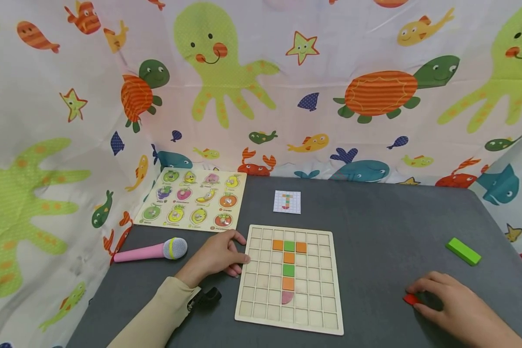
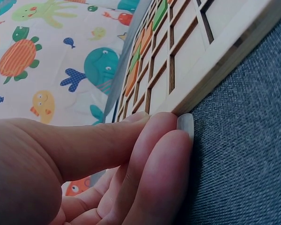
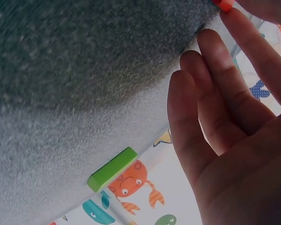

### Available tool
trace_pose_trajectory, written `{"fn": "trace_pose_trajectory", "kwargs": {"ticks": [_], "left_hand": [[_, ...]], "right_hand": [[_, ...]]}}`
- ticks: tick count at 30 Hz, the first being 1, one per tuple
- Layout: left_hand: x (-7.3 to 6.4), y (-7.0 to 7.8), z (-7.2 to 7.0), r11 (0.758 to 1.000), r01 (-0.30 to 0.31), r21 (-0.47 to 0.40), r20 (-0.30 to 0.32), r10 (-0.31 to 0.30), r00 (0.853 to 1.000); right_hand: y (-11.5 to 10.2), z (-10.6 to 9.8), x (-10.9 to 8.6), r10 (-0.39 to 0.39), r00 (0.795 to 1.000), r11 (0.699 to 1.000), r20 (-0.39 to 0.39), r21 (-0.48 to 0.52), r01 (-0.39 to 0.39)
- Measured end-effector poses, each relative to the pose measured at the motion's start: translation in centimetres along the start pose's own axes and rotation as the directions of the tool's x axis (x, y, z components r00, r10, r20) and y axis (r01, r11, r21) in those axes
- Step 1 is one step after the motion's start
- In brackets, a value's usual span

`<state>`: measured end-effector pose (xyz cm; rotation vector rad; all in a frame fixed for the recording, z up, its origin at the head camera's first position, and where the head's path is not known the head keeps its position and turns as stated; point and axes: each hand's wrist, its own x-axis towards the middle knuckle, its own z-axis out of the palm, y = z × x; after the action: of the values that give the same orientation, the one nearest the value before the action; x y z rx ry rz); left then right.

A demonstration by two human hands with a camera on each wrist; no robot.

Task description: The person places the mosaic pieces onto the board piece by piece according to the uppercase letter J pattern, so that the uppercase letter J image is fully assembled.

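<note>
A wooden grid board [image 1: 267,302] lies on the dark table, with orange and green square tiles in a T shape and a pink curved piece [image 1: 287,297] below them. My left hand [image 1: 215,255] grips the board's left edge; in the left wrist view the thumb [image 2: 98,143] lies at the rim and curled fingers press the side. Off to the right, my right hand [image 1: 450,302] pinches a small red piece [image 1: 411,299] between thumb and index finger, low over the table. Only a bit of that red piece [image 3: 225,4] shows in the right wrist view.
A small pattern card [image 1: 287,202] lies behind the board. At the back left is a fruit picture board [image 1: 191,199], with a pink toy microphone [image 1: 150,250] in front of it. A green block [image 1: 463,251] lies beyond my right hand. A sea-animal curtain [image 1: 287,135] borders the table.
</note>
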<state>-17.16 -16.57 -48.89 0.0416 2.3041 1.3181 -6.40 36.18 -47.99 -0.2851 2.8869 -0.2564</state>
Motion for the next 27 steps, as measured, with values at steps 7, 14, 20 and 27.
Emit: {"fn": "trace_pose_trajectory", "kwargs": {"ticks": [7,14,20,27], "left_hand": [[0.1,-0.1,0.0,1.000,-0.006,0.001,-0.001,0.006,1.000],[0.0,-0.1,0.0,1.000,-0.004,0.004,-0.003,0.004,1.000],[-0.2,0.0,-0.1,1.000,-0.004,-0.002,-0.001,0.004,1.000],[0.0,-0.1,0.1,1.000,-0.008,-0.013,0.001,0.008,1.000]], "right_hand": [[0.2,-0.2,0.1,0.015,1.000,1.000,0.027,0.003,-0.016],[-0.5,0.0,0.5,0.015,1.000,1.000,-0.006,-0.003,-0.015],[-3.0,-0.1,1.6,-0.045,0.997,0.999,-0.057,0.022,0.046],[-9.6,-0.2,4.0,-0.126,0.977,0.990,-0.173,0.047,0.136]]}}
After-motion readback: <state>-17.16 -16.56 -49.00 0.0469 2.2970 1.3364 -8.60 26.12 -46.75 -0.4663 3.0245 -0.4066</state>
